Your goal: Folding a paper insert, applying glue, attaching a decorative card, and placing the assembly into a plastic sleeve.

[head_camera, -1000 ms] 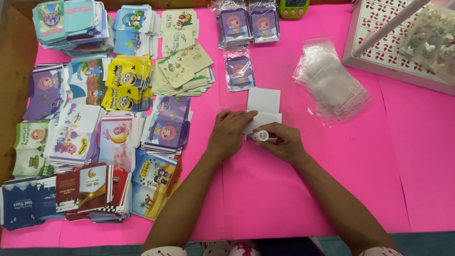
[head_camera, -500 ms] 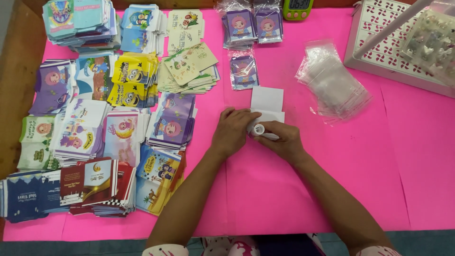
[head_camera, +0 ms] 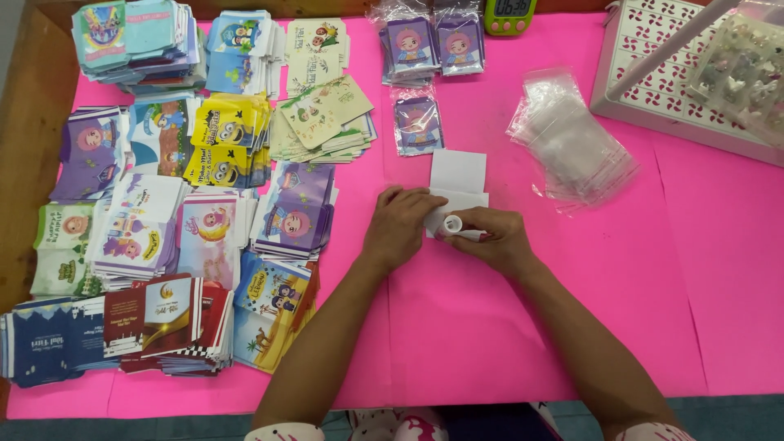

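The left hand (head_camera: 402, 224) is lying palm down on the bright pink table cover (head_camera: 637, 269), its fingers curling together over the left edge of a small folded white paper slip (head_camera: 457, 198); the right hand (head_camera: 496, 239) is closing around a small white cylindrical tube (head_camera: 452, 224), whose round open end is showing between thumb and forefinger, just below that slip; both hands are sitting close together near the middle of the table, the fingertips almost touching; the tube is lying roughly level, its mouth pointing left toward the left hand. A second plain white rectangular card (head_camera: 458, 170) is lying flat just beyond the slip, partly overlapping it. To the right, well apart from the hands, a loose heap of clear plastic sleeves (head_camera: 572, 147) is spreading across the cover; beyond it a white perforated plastic basket (head_camera: 653, 82) is standing at the corner. A small cartoon card sealed in a clear sleeve (head_camera: 417, 124) is lying alone above the white card; further back two short stacks of similar sleeved cards (head_camera: 433, 41) are sitting beside a green digital timer (head_camera: 508, 15). The whole left half of the table is holding many stacks of colourful printed cartoon envelopes (head_camera: 188, 188), arranged in rough rows.
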